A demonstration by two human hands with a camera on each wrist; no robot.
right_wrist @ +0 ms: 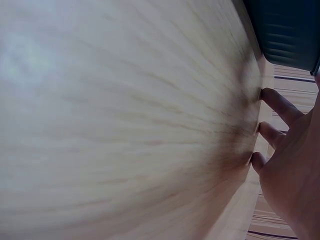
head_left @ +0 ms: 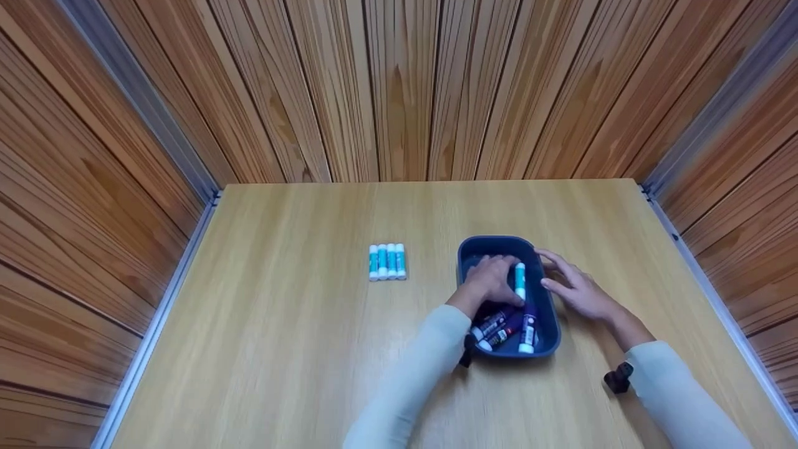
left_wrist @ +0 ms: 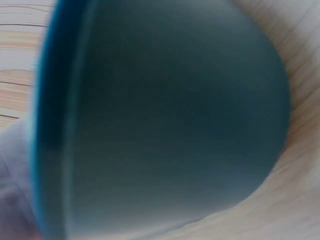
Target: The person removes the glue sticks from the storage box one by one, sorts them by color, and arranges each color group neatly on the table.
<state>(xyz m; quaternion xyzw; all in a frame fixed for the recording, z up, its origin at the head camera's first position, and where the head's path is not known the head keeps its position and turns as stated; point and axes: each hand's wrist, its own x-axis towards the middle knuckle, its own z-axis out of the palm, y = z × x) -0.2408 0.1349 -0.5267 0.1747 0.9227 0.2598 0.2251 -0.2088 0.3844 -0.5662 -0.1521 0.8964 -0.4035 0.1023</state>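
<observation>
On the right half of the table is a dark blue plastic bin [head_left: 548,324]. My left hand [head_left: 489,279] reaches inside it, thumb and finger at the two ends of a teal-and-white glue stick [head_left: 520,279], which it appears to pinch. Dark purple sticks with white ends [head_left: 528,330] lie in the bin's near part; the hand hides some of its floor. Outside, my right hand [head_left: 580,292] rests against the bin's right side with spread fingers. The right wrist view shows its fingertips [right_wrist: 270,95] down by the tabletop. Bin wall [left_wrist: 175,120] fills most of the left wrist view.
Left of the bin, several teal-and-white glue sticks [head_left: 387,262] lie side by side in a neat row. Wooden panel walls [head_left: 399,93] enclose the table [head_left: 280,349] at the back and both sides, with metal rails [head_left: 156,318] along the side edges.
</observation>
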